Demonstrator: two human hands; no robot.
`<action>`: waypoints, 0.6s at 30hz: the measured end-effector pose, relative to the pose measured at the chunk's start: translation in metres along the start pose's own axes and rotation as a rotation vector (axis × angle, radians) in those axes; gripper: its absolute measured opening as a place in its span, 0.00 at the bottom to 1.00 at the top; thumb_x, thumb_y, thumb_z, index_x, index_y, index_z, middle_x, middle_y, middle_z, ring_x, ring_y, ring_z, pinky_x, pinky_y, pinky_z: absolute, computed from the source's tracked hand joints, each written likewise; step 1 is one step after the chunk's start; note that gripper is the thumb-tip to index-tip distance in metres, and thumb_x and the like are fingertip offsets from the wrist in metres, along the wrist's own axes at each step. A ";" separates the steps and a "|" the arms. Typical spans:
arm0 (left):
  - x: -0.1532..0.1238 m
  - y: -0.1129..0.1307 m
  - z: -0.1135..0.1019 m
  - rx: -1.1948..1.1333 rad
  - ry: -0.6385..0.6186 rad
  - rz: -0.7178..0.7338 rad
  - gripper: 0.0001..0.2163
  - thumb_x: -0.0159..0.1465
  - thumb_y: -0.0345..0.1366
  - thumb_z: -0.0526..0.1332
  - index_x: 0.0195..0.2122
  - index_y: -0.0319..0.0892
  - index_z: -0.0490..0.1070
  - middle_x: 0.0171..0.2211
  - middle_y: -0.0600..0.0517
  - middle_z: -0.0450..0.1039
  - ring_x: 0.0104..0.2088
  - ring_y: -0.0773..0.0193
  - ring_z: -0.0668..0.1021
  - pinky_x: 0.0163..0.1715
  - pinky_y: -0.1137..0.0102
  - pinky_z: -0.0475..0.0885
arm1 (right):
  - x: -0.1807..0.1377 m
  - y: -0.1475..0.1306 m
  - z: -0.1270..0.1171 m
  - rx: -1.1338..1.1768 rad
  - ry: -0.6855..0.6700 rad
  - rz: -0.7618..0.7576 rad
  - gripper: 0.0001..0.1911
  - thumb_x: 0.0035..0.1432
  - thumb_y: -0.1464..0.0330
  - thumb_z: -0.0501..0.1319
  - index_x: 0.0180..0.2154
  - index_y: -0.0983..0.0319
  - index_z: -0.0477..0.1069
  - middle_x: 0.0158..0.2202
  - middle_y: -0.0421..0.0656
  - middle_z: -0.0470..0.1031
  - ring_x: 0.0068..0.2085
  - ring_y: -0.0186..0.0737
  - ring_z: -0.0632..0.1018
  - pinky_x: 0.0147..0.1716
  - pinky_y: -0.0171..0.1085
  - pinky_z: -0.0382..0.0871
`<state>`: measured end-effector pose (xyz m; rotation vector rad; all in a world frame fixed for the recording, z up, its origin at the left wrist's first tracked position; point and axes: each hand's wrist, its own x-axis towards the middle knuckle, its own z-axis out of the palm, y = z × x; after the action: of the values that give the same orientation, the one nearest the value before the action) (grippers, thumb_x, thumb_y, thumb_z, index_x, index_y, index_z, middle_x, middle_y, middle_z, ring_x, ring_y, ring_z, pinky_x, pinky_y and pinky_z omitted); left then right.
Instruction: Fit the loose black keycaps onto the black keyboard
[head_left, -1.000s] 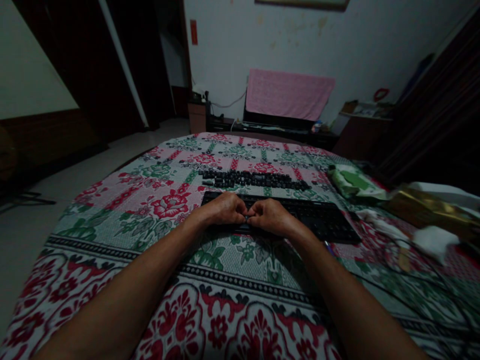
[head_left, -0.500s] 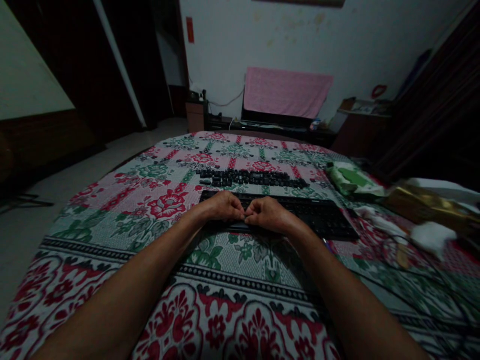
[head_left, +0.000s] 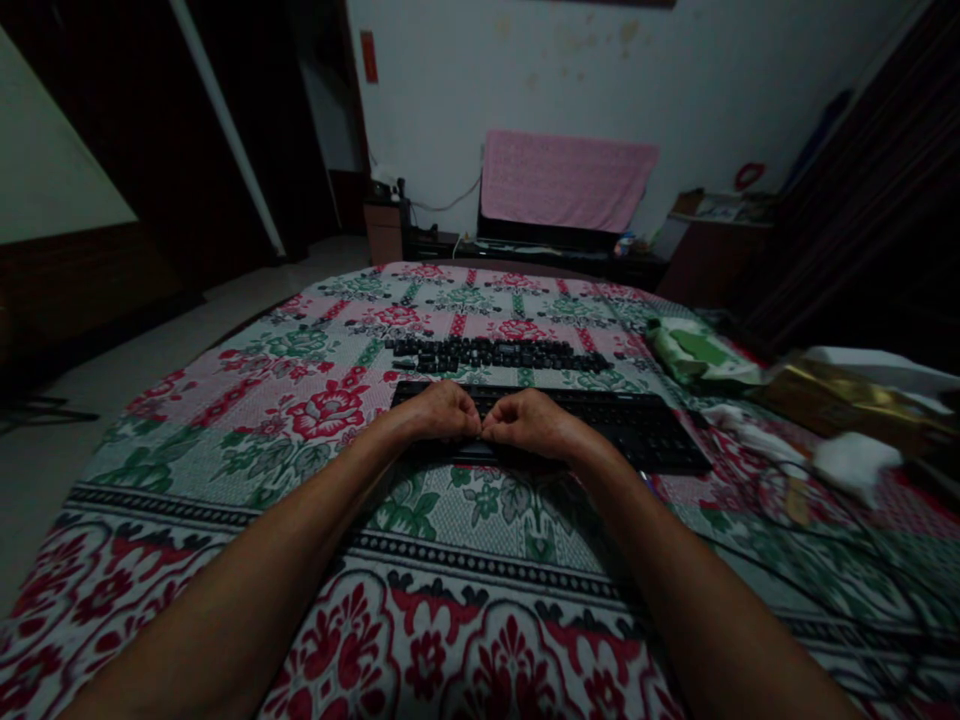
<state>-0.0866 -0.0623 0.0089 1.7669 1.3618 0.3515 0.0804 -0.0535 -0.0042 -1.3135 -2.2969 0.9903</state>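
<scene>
A black keyboard (head_left: 652, 432) lies across the patterned tablecloth in front of me. Over its left half, my left hand (head_left: 448, 410) is closed in a pinch, fingertips low at the keys. My right hand (head_left: 529, 420) pinches from the other side, its fingertips almost meeting those of the left. Whatever sits between the fingertips is too small and dark to make out. Just beyond the keyboard, many loose black keycaps (head_left: 495, 353) lie in a long uneven band.
To the right are a green and white packet (head_left: 697, 352), a gold box (head_left: 847, 400), a crumpled white tissue (head_left: 855, 462) and dark cables (head_left: 840, 535). A pink towel (head_left: 566, 180) hangs over a screen by the far wall. The floral tablecloth (head_left: 315, 410) covers the table.
The whole view has shifted slightly, so things appear a little further left. Both hands stay pinched together over the same part of the keyboard, with the fingertips only slightly adjusted.
</scene>
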 end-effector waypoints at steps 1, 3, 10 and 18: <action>0.001 0.000 0.001 0.005 0.005 -0.009 0.08 0.47 0.33 0.55 0.25 0.36 0.70 0.13 0.58 0.61 0.14 0.74 0.63 0.14 0.78 0.58 | 0.000 0.000 -0.001 -0.005 0.008 0.000 0.12 0.44 0.63 0.57 0.28 0.65 0.72 0.22 0.39 0.71 0.22 0.28 0.67 0.18 0.26 0.57; 0.002 0.001 0.002 0.015 0.020 -0.026 0.08 0.46 0.33 0.55 0.25 0.36 0.70 0.13 0.58 0.61 0.13 0.74 0.63 0.13 0.78 0.58 | 0.000 -0.001 -0.001 -0.021 0.025 0.007 0.12 0.44 0.63 0.57 0.27 0.65 0.72 0.21 0.40 0.71 0.21 0.28 0.67 0.18 0.26 0.57; 0.001 0.007 0.004 0.032 0.030 -0.050 0.07 0.46 0.32 0.55 0.24 0.35 0.69 0.13 0.57 0.62 0.13 0.74 0.64 0.13 0.79 0.58 | 0.000 -0.004 0.000 -0.059 0.050 -0.002 0.10 0.43 0.65 0.57 0.25 0.66 0.72 0.20 0.39 0.70 0.22 0.28 0.67 0.18 0.27 0.56; 0.003 0.000 0.003 0.039 0.027 -0.001 0.07 0.47 0.34 0.56 0.25 0.36 0.69 0.13 0.58 0.61 0.13 0.75 0.63 0.12 0.79 0.58 | 0.001 -0.004 0.001 -0.109 0.044 0.005 0.11 0.43 0.64 0.57 0.25 0.66 0.72 0.20 0.39 0.70 0.21 0.28 0.66 0.18 0.27 0.55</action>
<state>-0.0831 -0.0610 0.0065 1.7987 1.3974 0.3515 0.0765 -0.0542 -0.0024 -1.3703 -2.3443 0.8394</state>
